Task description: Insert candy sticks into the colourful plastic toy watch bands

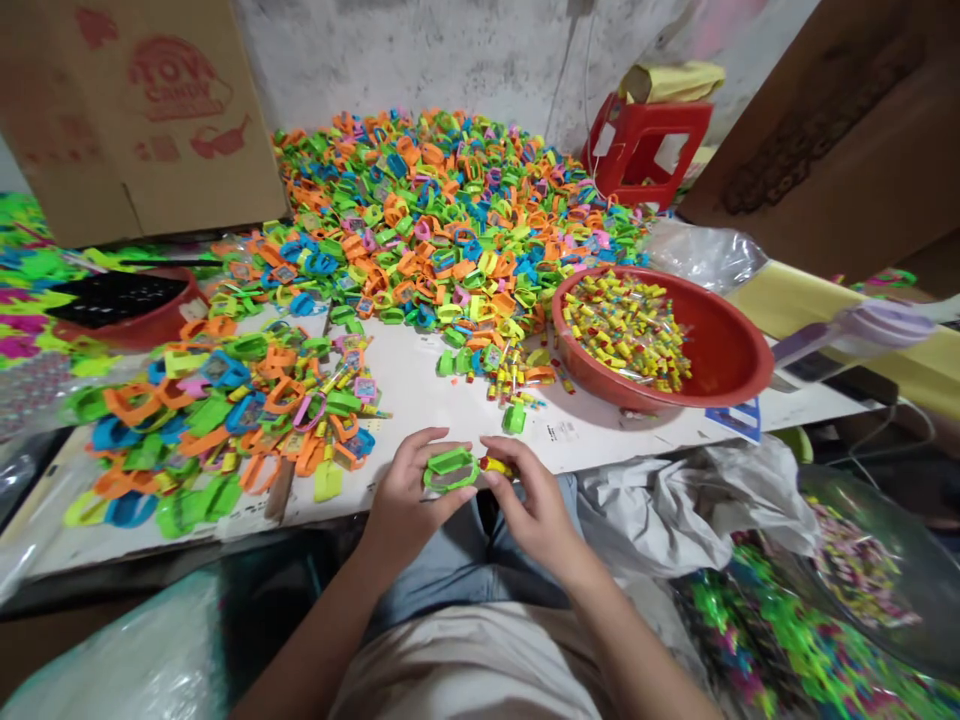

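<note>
My left hand (pixel 411 495) is closed around a green plastic toy watch (pixel 451 468), whose open loop faces up. Pinched in my right hand (pixel 534 505) is a small yellow candy tube (pixel 496 466) with a red end, held right beside the watch. Both hands are close together over my lap, at the table's front edge. Just beyond them a lone green piece (pixel 514 418) lies on the white table (pixel 409 375), near a few scattered yellow candy tubes (pixel 510 372).
A red basin (pixel 731 340) with many candy tubes stands at right. Mixed toy watches (pixel 420 200) pile high at the back; another heap (pixel 225 400) lies left. Around are a cardboard box (pixel 150 120), a red stool (pixel 652 150) and a lilac handheld item (pixel 862 330).
</note>
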Demonstrator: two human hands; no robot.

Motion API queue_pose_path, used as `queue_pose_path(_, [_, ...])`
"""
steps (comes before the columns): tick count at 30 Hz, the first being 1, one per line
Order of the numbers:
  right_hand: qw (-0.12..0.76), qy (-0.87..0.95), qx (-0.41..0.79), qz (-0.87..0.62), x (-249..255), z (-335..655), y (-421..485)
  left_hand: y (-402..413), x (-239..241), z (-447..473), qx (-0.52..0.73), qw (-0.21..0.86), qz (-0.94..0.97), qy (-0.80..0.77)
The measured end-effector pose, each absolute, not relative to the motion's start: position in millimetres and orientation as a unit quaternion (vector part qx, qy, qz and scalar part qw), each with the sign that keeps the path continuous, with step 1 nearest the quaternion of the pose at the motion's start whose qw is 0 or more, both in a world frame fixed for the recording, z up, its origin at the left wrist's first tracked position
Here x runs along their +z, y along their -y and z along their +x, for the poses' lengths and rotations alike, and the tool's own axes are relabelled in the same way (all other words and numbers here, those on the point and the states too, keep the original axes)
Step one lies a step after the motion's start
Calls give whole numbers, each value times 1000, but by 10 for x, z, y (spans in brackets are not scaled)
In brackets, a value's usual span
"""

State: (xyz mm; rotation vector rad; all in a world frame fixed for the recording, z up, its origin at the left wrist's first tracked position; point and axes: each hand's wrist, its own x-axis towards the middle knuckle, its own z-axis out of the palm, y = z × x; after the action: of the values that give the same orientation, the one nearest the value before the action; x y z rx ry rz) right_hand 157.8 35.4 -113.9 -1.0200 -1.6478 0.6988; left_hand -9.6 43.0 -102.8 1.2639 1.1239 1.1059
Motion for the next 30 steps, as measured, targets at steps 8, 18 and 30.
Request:
queue_pose_path(8, [520,724,196,-408,-1145,1525,-343,-416,-970,-132,442,415,597,-525])
queue_pose_path(18, [285,832,27,-475,-1077,1531,-312,-416,-1004,-161,397,506,503,-578])
queue_pose_path(30, [273,835,45,-475,-1298,1467,-377,-559,-1084,-351,278,466,621,-565])
